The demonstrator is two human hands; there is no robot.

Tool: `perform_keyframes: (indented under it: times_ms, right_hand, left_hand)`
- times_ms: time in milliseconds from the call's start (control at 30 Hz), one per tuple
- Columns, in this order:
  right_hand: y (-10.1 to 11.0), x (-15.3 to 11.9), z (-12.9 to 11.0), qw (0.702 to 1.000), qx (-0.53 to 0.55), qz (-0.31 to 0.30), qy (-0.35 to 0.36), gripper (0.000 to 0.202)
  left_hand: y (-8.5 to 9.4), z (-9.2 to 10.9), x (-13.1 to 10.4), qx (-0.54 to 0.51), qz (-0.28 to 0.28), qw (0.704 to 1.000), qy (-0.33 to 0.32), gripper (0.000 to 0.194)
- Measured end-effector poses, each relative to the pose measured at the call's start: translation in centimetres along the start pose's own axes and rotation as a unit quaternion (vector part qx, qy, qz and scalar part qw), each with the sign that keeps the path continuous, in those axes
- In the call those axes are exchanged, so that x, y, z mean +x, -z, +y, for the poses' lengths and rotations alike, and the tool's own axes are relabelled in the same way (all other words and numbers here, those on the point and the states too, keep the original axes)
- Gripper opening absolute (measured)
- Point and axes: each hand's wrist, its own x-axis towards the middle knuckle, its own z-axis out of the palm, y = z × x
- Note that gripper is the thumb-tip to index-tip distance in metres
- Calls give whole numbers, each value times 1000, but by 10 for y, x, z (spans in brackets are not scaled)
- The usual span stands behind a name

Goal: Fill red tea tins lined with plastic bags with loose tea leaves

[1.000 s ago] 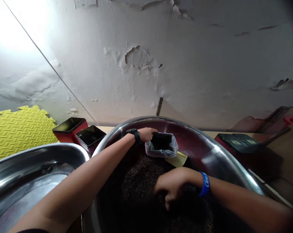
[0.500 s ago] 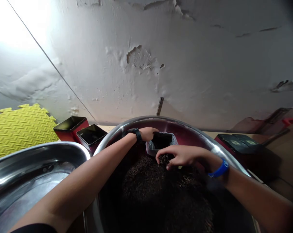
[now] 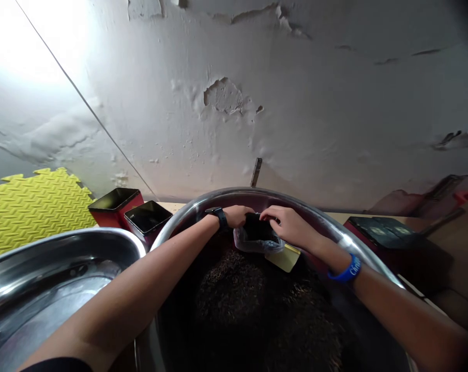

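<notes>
Pinching the clear bag [image 3: 257, 243] rim at frame centre, my left hand [image 3: 237, 214] and right hand [image 3: 286, 223] each keep a narrow grip over the dark leaves [image 3: 234, 289].

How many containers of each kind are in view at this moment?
Large round stainless-steel basins: 2
Open red square tins: 2
Clear plastic-lined container held by both hands: 1
Closed dark boxes at right: 2
Total: 7
</notes>
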Motion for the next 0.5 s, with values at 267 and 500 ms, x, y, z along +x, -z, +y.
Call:
perform_keyframes:
  times_ms: [267, 500]
  right_hand:
    - [-25, -2, 1, 992, -38, -109, 56, 39]
    - [-10, -5, -7, 992, -99, -69, 27, 30]
  left_hand:
    - [3, 6, -3, -14, 0, 1000, 25, 41]
    - [2, 6, -2, -14, 0, 1000, 26, 43]
